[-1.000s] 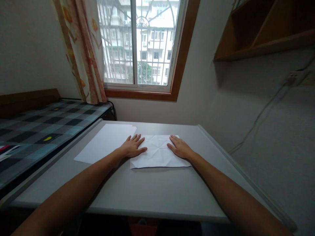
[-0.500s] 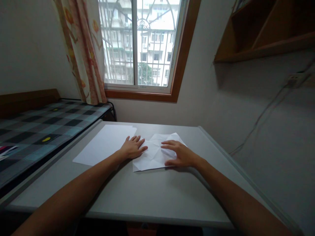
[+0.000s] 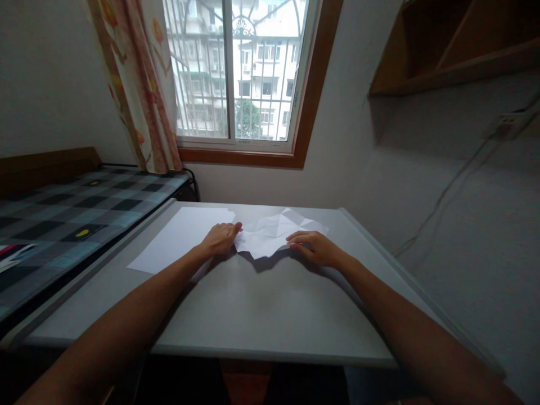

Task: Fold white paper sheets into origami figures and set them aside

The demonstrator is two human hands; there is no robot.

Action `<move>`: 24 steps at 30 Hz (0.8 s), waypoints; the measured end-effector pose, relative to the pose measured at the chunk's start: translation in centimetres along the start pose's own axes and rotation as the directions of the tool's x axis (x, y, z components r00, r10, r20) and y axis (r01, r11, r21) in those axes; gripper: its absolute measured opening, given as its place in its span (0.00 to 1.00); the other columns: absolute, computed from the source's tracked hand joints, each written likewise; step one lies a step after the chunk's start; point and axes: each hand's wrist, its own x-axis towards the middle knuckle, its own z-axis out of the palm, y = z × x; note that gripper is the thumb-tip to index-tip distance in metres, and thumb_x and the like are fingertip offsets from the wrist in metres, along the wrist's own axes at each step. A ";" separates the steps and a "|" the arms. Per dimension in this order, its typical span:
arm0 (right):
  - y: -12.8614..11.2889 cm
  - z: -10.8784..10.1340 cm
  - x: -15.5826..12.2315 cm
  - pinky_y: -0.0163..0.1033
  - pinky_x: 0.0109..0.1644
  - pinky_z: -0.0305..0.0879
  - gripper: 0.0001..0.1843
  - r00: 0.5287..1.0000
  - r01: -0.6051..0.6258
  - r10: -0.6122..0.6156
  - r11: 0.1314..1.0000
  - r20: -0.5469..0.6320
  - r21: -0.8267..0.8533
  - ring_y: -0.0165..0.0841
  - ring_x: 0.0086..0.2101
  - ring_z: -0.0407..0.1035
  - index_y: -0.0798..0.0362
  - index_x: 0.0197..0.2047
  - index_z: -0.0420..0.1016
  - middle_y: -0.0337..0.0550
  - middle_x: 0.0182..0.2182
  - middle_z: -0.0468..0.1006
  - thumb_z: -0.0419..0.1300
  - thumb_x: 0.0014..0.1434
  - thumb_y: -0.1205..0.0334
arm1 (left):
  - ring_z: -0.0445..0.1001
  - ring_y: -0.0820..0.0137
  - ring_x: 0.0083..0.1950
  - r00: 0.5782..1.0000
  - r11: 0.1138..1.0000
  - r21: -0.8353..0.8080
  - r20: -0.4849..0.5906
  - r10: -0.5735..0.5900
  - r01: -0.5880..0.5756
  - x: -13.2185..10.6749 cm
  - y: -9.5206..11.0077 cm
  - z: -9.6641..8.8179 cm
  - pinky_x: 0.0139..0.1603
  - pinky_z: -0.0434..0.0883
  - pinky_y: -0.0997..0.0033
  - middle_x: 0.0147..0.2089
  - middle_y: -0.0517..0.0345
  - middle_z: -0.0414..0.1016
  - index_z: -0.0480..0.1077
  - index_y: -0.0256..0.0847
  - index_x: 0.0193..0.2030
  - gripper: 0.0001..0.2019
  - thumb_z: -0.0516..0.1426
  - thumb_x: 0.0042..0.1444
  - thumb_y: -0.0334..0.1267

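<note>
A creased sheet of white paper point(image 3: 268, 233) is held between my two hands, its near edge wavy and raised above the table, with a shadow beneath. My left hand point(image 3: 221, 237) pinches its left corner, thumb on top. At the right side of the sheet, my right hand point(image 3: 314, 246) grips the near edge, fingers on top and the thumb hidden. Smooth white sheets point(image 3: 177, 236) lie flat to the left, just beyond my left forearm.
The grey-white table point(image 3: 270, 315) stands below a barred window point(image 3: 261, 84). Along the left is a bed with a checked cover point(image 3: 113, 197). A wooden shelf point(image 3: 422, 81) hangs on the right wall, above a cable point(image 3: 442, 194).
Both hands have gone from lying spread on the creased paper to gripping its edges. The paper's near edge has lifted and the sheet has shifted away from me.
</note>
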 end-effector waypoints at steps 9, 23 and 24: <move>1.1 -0.5 0.4 0.38 0.35 0.68 0.22 0.699 -0.150 0.429 0.870 -0.572 0.470 0.34 0.29 0.71 0.53 0.32 0.74 0.42 0.26 0.76 0.53 0.59 0.43 | 0.67 0.60 0.58 0.961 0.715 -0.690 -0.258 -0.100 -0.111 0.1 0.7 -1.3 0.60 0.59 0.53 0.59 0.44 0.68 0.65 0.38 0.57 0.40 0.30 0.59 0.64; 0.9 0.9 1.7 0.40 0.33 0.72 0.15 0.718 -0.098 0.672 0.354 -0.181 0.930 0.36 0.32 0.74 0.52 0.34 0.69 0.42 0.30 0.79 0.63 0.49 0.51 | 0.71 0.73 0.28 0.984 0.429 -0.903 -0.078 -0.160 -0.002 0.1 3.1 -0.4 0.29 0.67 0.74 0.34 0.53 0.76 0.71 0.34 0.43 0.23 0.64 0.45 0.50; 1.1 1.0 1.5 0.38 0.32 0.72 0.14 0.742 -0.147 0.659 0.338 -0.122 0.930 0.34 0.30 0.74 0.52 0.35 0.70 0.42 0.30 0.79 0.64 0.49 0.52 | 0.70 0.74 0.27 0.984 0.416 -0.909 -0.049 -0.173 0.028 0.2 2.8 -0.3 0.28 0.66 0.74 0.33 0.55 0.75 0.71 0.34 0.40 0.22 0.65 0.44 0.48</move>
